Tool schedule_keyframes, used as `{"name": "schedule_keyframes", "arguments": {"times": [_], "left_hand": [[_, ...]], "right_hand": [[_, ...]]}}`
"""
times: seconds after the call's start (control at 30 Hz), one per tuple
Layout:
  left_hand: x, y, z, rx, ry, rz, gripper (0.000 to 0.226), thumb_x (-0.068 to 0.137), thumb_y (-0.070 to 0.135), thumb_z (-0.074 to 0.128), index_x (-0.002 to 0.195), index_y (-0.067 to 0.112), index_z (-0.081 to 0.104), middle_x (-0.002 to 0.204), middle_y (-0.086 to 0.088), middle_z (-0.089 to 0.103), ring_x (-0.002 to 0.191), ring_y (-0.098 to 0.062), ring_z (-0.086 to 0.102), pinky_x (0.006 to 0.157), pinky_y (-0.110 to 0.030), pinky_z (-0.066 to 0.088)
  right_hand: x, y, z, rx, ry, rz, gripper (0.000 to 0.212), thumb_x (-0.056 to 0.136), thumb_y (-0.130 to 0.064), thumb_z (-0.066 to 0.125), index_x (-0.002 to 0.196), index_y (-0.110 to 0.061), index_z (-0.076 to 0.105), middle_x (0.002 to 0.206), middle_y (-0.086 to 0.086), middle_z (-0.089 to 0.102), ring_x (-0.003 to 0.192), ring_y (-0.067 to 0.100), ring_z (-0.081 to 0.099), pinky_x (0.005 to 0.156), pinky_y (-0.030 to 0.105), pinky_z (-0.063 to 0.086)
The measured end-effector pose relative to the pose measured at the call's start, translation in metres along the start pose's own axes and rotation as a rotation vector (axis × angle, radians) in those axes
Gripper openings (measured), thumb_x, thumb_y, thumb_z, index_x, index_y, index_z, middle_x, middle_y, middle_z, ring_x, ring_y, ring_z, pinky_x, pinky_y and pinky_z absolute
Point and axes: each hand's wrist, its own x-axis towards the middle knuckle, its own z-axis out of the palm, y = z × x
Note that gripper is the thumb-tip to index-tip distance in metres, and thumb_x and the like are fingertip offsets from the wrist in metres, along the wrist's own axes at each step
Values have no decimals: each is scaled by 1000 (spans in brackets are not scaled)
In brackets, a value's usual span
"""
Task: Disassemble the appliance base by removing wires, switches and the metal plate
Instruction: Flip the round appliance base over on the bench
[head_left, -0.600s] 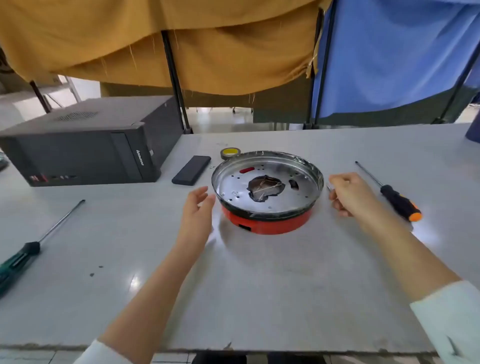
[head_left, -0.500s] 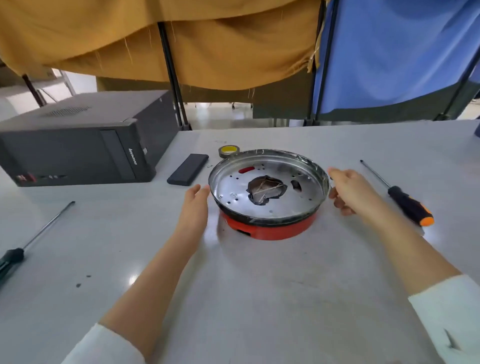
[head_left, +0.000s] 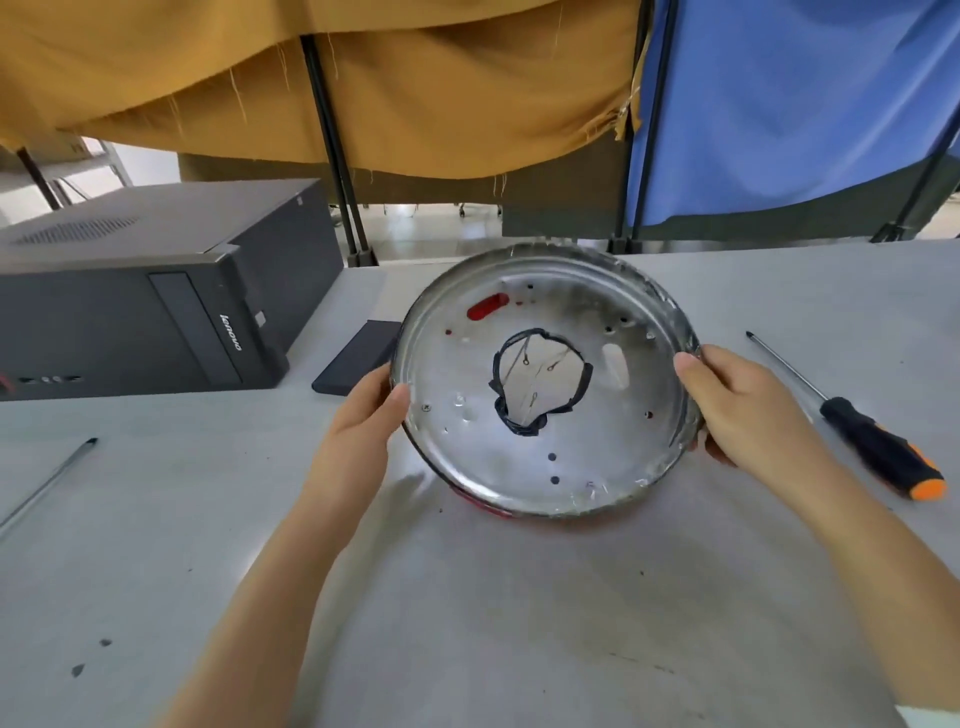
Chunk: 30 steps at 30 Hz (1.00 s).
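We're gripping the appliance base (head_left: 545, 384) tilted — left hand (head_left: 366, 415) at 9, right hand (head_left: 737, 410) at 3; computer case (head_left: 156, 291) reading "lenovo".

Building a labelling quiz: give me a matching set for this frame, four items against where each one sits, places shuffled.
Items:
1. round silver metal plate on the red appliance base
2. orange-and-black-handled screwdriver
3. black desktop computer case
4. flat black rectangular block

Places:
A. far left of the table
B. on the table, right of the right hand
C. held tilted between both hands
D. just beyond the left hand

Pairs: 1-C, 2-B, 3-A, 4-D
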Motion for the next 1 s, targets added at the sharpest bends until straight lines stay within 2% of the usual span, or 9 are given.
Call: {"name": "schedule_keyframes", "arguments": {"times": [0.13, 0.3, 0.43, 0.5, 0.57, 0.7, 0.8, 0.93, 1.0], "left_hand": [[-1, 6, -8, -22, 9, 203, 34, 91, 22, 51, 119, 40, 54, 113, 19, 64, 105, 1, 58, 83, -10, 45], [-4, 17, -17, -214, 13, 261, 41, 86, -6, 45, 112, 22, 57, 109, 10, 66, 104, -13, 60, 89, -33, 47], [-7, 26, -18, -480, 30, 120, 22, 85, 24, 45, 87, 20, 66, 91, 6, 68, 91, -15, 62, 89, -36, 45], [-8, 28, -21, -541, 43, 65, 36, 93, 44, 43, 78, 19, 64, 89, 0, 64, 92, -18, 59, 96, -39, 40], [-9, 29, -23, -544, 49, 15, 47, 86, 60, 44, 80, 16, 59, 91, -4, 59, 95, -22, 54, 97, -41, 38], [-13, 27, -13, -307, -24, -68, 74, 68, 77, 54, 119, 23, 56, 119, 4, 62, 113, -16, 58, 101, -44, 42], [-17, 22, -1, -240, -135, -110, 83, 69, 77, 41, 135, 27, 43, 124, 4, 64, 109, -12, 63, 94, -33, 49], [-19, 21, 7, -274, -202, -170, 63, 74, 70, 37, 120, 32, 58, 119, 7, 67, 108, -10, 64, 96, -31, 47], [-21, 23, 8, -258, -231, -149, 43, 80, 60, 40, 101, 38, 72, 107, 9, 71, 99, -8, 67, 87, -25, 52]], "right_hand": [[-3, -1, -1, -53, 57, -125, 17, 96, -41, 40, 85, -35, 52, 61, -5, 55, 41, 10, 55, 39, 15, 38], [1, -5, -3, 440, -129, -16, 29, 97, -17, 50, 102, -43, 62, 99, 0, 67, 80, 17, 71, 64, 34, 58], [0, -9, -6, 816, -229, 101, 24, 84, -27, 47, 88, -28, 70, 101, 1, 69, 95, 36, 68, 84, 44, 51], [-1, -10, -3, 910, -221, 120, 28, 87, -32, 46, 77, -24, 71, 96, 2, 69, 96, 38, 67, 89, 48, 50], [-2, -13, 2, 913, -188, 137, 34, 86, -43, 50, 68, -22, 69, 89, 3, 70, 91, 29, 69, 86, 45, 52], [-4, -15, 9, 843, -234, 135, 60, 81, -48, 50, 116, 0, 60, 109, 13, 66, 100, 25, 64, 93, 41, 48], [-8, -16, 7, 742, -215, 54, 49, 89, -40, 48, 119, -1, 55, 107, 12, 67, 98, 23, 63, 93, 42, 48], [-8, -8, 0, 632, -361, -36, 81, 67, -65, 70, 128, -13, 56, 111, 1, 68, 95, 12, 66, 77, 24, 53], [-9, -6, 1, 636, -458, -5, 63, 74, -57, 65, 125, -20, 60, 110, 3, 68, 92, 14, 66, 71, 20, 52]]}}
